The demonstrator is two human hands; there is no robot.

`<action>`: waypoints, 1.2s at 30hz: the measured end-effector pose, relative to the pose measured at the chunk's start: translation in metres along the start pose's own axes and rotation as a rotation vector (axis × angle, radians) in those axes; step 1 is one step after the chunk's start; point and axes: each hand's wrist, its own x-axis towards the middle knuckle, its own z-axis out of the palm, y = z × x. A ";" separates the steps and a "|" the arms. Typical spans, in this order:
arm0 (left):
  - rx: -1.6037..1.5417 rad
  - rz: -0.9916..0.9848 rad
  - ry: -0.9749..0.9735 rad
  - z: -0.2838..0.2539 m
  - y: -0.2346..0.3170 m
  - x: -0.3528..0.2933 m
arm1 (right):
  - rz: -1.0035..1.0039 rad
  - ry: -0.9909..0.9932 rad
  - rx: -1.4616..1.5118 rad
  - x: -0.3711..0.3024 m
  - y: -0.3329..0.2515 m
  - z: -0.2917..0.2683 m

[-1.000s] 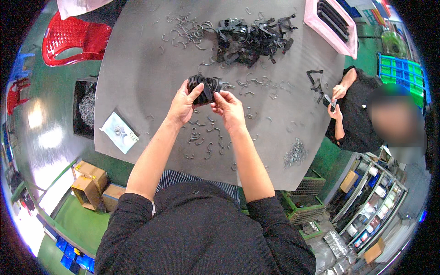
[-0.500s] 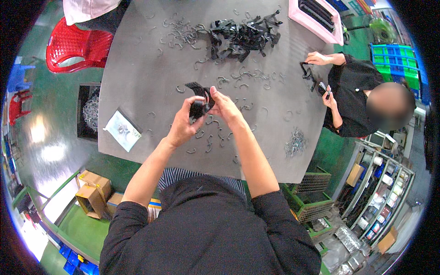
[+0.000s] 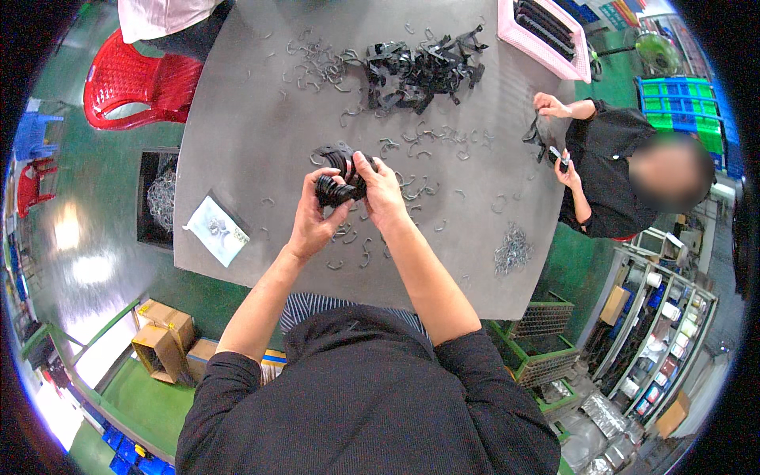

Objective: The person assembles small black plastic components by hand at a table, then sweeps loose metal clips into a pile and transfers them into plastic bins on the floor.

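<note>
A red chair stands beside the grey table on a green floor glossy with reflected light.

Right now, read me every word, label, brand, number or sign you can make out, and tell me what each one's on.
No text is clear enough to quote.
Pale packet on the table: small marks near its right corner, too small to read.
Coloured panel at upper right: possible lettering, too blurred.
Packages on the rack: any labels are too small.
Black parts in both hands: no lettering visible.
</note>
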 end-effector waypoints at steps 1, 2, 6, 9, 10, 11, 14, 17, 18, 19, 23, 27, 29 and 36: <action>-0.003 0.007 0.003 0.000 0.002 0.001 | -0.006 0.049 -0.053 0.002 0.001 0.001; -0.009 0.004 0.011 0.000 0.003 0.003 | -0.012 0.098 -0.105 0.003 0.001 0.001; -0.028 -0.031 0.015 -0.002 0.008 0.006 | -0.056 0.052 -0.261 0.003 -0.005 0.003; -0.007 -0.068 -0.030 -0.005 0.009 0.010 | -0.057 -0.021 -0.291 0.008 -0.005 0.002; 0.009 -0.081 -0.047 -0.007 0.009 0.012 | -0.031 -0.031 -0.307 0.011 -0.005 0.002; 0.007 -0.124 -0.070 -0.009 0.009 0.014 | -0.005 -0.041 -0.322 0.013 -0.005 0.003; 0.042 -0.185 -0.133 -0.018 0.012 0.022 | 0.172 0.135 -0.241 0.014 -0.008 0.016; 0.151 -0.112 -0.170 -0.024 0.013 0.036 | 0.214 0.095 -0.151 0.035 0.000 0.019; 0.186 -0.093 -0.173 -0.025 0.009 0.041 | 0.183 0.088 -0.077 0.041 0.004 0.019; 0.225 -0.072 -0.171 -0.028 0.009 0.047 | 0.151 0.074 -0.003 0.046 0.004 0.025; 0.214 -0.088 -0.049 -0.028 0.013 0.064 | 0.133 -0.083 0.127 0.068 -0.008 0.031; 0.270 -0.009 0.071 -0.025 0.002 0.086 | 0.127 -0.055 0.066 0.099 -0.021 0.040; 0.404 0.059 0.118 -0.029 0.001 0.097 | 0.123 0.030 0.088 0.108 -0.027 0.051; 0.744 0.183 0.335 -0.028 -0.016 0.129 | 0.116 0.017 0.239 0.140 -0.024 0.068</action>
